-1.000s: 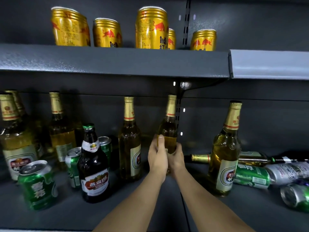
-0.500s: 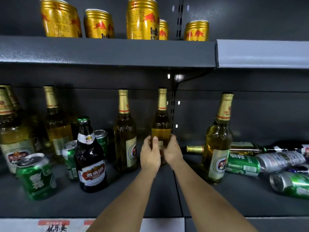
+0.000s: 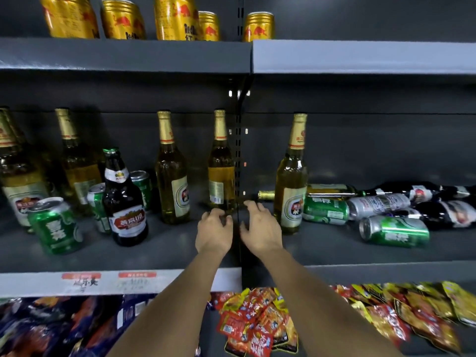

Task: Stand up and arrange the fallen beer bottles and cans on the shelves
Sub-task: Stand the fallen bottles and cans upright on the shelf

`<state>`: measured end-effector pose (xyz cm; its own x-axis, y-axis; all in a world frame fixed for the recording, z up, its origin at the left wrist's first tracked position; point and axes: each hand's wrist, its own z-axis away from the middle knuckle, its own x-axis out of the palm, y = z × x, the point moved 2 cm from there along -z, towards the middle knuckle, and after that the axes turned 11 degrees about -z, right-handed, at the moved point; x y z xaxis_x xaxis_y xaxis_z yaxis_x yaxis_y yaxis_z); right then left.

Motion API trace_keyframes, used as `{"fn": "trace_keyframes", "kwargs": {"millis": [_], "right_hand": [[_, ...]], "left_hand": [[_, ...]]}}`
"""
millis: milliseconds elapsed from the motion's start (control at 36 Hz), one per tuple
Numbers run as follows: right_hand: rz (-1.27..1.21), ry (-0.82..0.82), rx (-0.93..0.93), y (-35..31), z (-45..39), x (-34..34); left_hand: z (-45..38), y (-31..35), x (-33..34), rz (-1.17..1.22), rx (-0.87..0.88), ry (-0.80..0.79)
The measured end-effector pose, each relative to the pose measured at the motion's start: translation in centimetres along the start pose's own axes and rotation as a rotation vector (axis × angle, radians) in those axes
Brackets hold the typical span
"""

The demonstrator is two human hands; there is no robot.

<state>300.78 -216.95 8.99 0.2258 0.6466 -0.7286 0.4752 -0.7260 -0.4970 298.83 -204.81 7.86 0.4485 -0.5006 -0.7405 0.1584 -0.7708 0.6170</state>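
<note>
Bare-skinned and loosely curled, the left hand [image 3: 213, 231] and the right hand [image 3: 260, 228] are hovering side by side over the grey middle shelf [image 3: 180, 251], grasping nothing, fingers relaxed and apart from any glass. Just beyond the fingertips, a gold-foiled pale beer bottle [image 3: 221, 173] is standing upright against the back panel, released and close to both hands. Left of the left hand another upright pale bottle [image 3: 172, 181] is standing, and farther left a dark brown bottle with a red label [image 3: 125, 202] is standing in front of two green cans. Farther out on that side a tilted green can [image 3: 54, 225] is leaning near more upright bottles. Right of the right hand a tall upright bottle [image 3: 291, 181] is standing, and beyond it fallen bottles and cans [image 3: 381, 210] are lying on their sides in a heap. Above, gold cans [image 3: 175, 19] are sitting on the upper shelf [image 3: 123, 54]; below the forearms, snack packets [image 3: 257, 320] are lying piled.
</note>
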Motion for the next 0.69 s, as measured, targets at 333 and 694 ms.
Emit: {"fn": "trace_keyframes", "kwargs": {"millis": [333,694], "right_hand": [[0.187,0.28,0.219,5.4,5.5,-8.1],[0.417,0.191,0.542,12.7,8.2,-15.0]], "left_hand": [[5.2,4.3,3.2,0.078,0.169,-0.019],[8.1,12.7,8.2,0.057,0.359,-0.149]]}}
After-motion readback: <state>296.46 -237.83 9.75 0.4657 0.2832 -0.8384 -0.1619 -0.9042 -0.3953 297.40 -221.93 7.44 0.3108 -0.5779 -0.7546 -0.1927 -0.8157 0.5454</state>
